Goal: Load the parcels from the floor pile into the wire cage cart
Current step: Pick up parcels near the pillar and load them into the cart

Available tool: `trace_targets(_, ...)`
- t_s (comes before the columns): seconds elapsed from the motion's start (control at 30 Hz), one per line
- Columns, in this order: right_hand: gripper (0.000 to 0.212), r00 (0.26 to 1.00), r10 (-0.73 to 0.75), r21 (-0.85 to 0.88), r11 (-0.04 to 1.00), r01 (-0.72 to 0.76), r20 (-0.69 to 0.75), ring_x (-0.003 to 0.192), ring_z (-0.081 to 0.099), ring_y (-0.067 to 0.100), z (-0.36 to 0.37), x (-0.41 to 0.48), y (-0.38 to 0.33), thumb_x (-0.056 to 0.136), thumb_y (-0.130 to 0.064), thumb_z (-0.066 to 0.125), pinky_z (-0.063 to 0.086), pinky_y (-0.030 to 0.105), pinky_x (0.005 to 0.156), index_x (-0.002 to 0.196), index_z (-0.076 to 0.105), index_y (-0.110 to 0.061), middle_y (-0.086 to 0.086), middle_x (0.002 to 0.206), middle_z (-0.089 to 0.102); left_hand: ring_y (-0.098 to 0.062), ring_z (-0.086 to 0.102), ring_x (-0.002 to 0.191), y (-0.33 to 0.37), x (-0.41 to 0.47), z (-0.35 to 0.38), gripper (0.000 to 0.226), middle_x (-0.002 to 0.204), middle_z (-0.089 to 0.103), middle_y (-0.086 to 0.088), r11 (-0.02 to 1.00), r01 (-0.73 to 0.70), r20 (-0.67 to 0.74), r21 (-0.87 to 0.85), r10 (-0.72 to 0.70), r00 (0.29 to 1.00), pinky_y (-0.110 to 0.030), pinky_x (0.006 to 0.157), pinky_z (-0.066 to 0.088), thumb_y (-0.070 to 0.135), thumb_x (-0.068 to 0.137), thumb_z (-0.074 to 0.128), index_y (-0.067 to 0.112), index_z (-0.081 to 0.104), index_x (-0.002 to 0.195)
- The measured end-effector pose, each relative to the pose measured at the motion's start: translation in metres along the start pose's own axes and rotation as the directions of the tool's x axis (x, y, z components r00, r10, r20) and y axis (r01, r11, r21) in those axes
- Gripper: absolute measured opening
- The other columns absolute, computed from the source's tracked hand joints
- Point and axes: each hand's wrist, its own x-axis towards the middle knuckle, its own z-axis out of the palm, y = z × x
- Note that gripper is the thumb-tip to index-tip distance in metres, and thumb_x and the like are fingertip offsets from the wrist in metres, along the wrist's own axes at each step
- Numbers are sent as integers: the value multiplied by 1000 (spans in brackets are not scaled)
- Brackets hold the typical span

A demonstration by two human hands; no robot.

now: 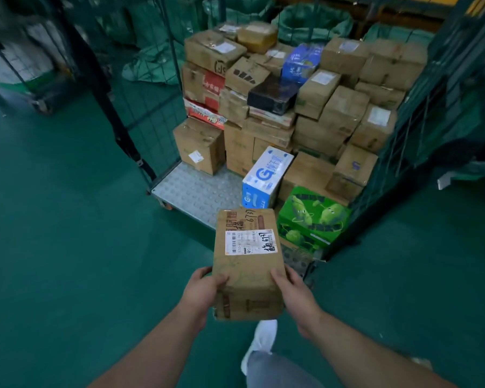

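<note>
Both forearms are seen reaching forward from the lower edge, and a brown cardboard parcel [248,273] is held between the two hands above the green floor [67,219]. Its near left side is gripped by the left hand [200,292], with the thumb laid across the top face and the fingers wrapped round the edge. Its near right side is gripped by the right hand [296,296], thumb likewise pressed on top. A white shipping label [249,241] with handwritten marks is stuck on the top face, beyond both thumbs. Beneath the hands, a white shoe [263,338] is planted on the floor. Ahead of the left hand, the studded deck of the wire cage cart [196,189] is seen. Ahead of the right hand, a green printed box [311,217] and a blue-and-white box [266,177] are set at the cart's front, with brown cartons [333,119] stacked high behind them.
</note>
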Motion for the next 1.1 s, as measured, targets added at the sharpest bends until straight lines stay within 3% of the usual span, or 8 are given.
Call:
trace_targets(0.13, 52, 999, 29, 97, 995, -27, -22, 109, 66, 11, -9, 66, -35, 98, -54, 60, 55, 38, 93, 146, 47, -38, -12, 124, 68, -25, 69, 101, 57, 54, 33, 49, 113, 72, -5, 998, -30, 41, 61, 27, 999, -44, 88, 55, 17, 91, 73, 18, 54, 136)
trace_targets(0.23, 46, 994, 111, 171, 979, -109, -4, 109, 61, 12, -15, 115, -70, 101, -45, 59, 53, 40, 87, 145, 45, -37, -10, 125, 65, -20, 67, 97, 103, 93, 56, 45, 113, 70, -5, 996, -45, 59, 79, 40, 997, -35, 71, 50, 18, 94, 71, 21, 54, 135)
trace_targets(0.37, 39, 988, 152, 219, 964, -152, 18, 108, 59, 15, -19, 175, -118, 100, -36, 63, 51, 44, 85, 134, 44, -27, -7, 121, 63, -26, 70, 100, 169, 143, 85, 51, 114, 71, -3, 992, -82, 102, 91, 73, 992, -50, 80, 61, 20, 89, 72, 27, 55, 136)
trace_targets(0.43, 37, 988, 155, 256, 955, -151, 5, 110, 62, 19, -19, 195, -136, 99, -38, 64, 49, 41, 81, 129, 46, -27, -5, 121, 66, -23, 70, 101, 193, 157, 95, 46, 117, 71, 2, 988, -112, 123, 106, 99, 987, -42, 72, 61, 23, 94, 70, 31, 54, 136)
trace_targets(0.57, 31, 985, 165, 369, 919, -136, -48, 109, 67, 25, -20, 235, -165, 100, -34, 65, 53, 49, 95, 125, 47, -30, -1, 118, 71, -21, 68, 104, 243, 199, 122, 57, 127, 68, 3, 982, -113, 190, 153, 83, 978, -37, 73, 57, 26, 96, 70, 33, 47, 147)
trace_targets(0.73, 34, 959, 222, 511, 853, -103, -177, 108, 70, 28, -25, 292, -192, 98, -25, 69, 57, 54, 94, 126, 50, -26, 4, 120, 72, -36, 66, 108, 303, 267, 167, 43, 124, 68, -1, 957, -29, 363, 290, -82, 928, -66, 89, 54, 23, 102, 60, 47, 51, 137)
trace_targets(0.97, 33, 868, 317, 587, 809, -38, -381, 98, 72, 26, -8, 370, -227, 89, -34, 78, 58, 60, 89, 108, 56, -19, 6, 108, 74, -13, 65, 98, 394, 375, 250, 51, 114, 66, 7, 826, -216, 537, 520, -120, 835, -26, 72, 52, 5, 99, 62, 34, 50, 140)
trace_targets(1.1, 32, 794, 419, 686, 728, -4, -441, 97, 71, 25, 1, 413, -253, 96, -23, 72, 63, 39, 71, 118, 54, -9, 9, 111, 72, -11, 65, 103, 434, 418, 305, 58, 126, 66, 1, 737, -354, 645, 576, -143, 751, -20, 80, 56, -1, 95, 67, 26, 53, 145)
